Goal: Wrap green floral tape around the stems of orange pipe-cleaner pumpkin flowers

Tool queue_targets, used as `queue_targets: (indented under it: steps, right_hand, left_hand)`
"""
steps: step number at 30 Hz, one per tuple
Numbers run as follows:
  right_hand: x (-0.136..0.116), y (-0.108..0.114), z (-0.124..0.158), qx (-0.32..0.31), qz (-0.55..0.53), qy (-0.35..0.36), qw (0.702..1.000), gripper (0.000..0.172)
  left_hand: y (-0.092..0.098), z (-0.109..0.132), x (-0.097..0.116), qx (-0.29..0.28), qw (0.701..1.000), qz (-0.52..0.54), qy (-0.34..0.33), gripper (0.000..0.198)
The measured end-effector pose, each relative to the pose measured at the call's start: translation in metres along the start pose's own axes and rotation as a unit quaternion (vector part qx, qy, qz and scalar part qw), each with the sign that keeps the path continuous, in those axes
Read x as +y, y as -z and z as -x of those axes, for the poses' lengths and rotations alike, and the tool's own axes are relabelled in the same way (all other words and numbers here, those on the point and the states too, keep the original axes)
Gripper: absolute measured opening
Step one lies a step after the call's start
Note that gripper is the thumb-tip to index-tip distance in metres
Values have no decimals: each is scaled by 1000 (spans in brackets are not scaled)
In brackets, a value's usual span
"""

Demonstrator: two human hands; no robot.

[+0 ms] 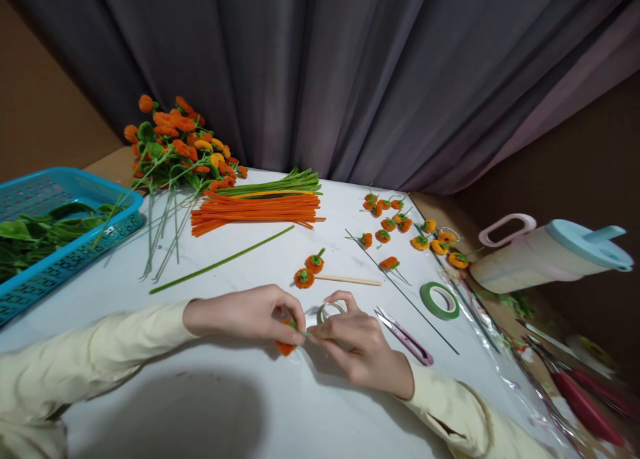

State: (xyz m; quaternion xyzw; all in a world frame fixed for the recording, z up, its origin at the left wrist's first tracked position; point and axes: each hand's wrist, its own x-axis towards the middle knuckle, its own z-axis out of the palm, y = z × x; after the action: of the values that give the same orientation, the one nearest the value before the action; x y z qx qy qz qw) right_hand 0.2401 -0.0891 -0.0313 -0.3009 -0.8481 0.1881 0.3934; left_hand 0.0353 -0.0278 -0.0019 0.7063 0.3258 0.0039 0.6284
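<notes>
My left hand (pixel 273 315) pinches an orange fuzzy flower head (pixel 286 347) with a bit of green at its top. Close beside it, my right hand (pixel 360 342) is closed, thumb and forefinger pressed together at a thin green end by the flower. A ring-shaped roll of tape (pixel 321 312) shows behind the right fingers; whether they grip it is hard to see. Just beyond the hands lie two orange flower heads (pixel 304 278) and a thin wooden stick (pixel 350 280). To the right of my right hand rest pink-handled thread snips (pixel 407 339).
Orange pipe cleaners (pixel 257 209) and green pipe cleaners (pixel 295 181) lie behind, near a finished flower bunch (pixel 180 139). A blue basket (pixel 113 229) stands left. Right are small flower heads (pixel 383 236), green tape (pixel 429 301), a dark wire (pixel 410 299), a tumbler (pixel 525 257) and red-handled pliers (pixel 585 405).
</notes>
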Motion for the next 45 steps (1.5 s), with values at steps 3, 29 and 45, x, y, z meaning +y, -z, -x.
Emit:
queue_targets:
  steps: [3,29,45]
  right_hand:
    - [-1,-2,-2,15,-29,-66,997,16]
    - [-4,3,-1,-20,92,135,986,27]
    - [2,-8,3,12,4,18,1000,18]
  left_hand:
    - [-11,7,2,134,947,-248,-155,19]
    - [-4,-14,-15,-123,955,250,104,19]
    - [-22,9,-4,186,888,-342,-245,11]
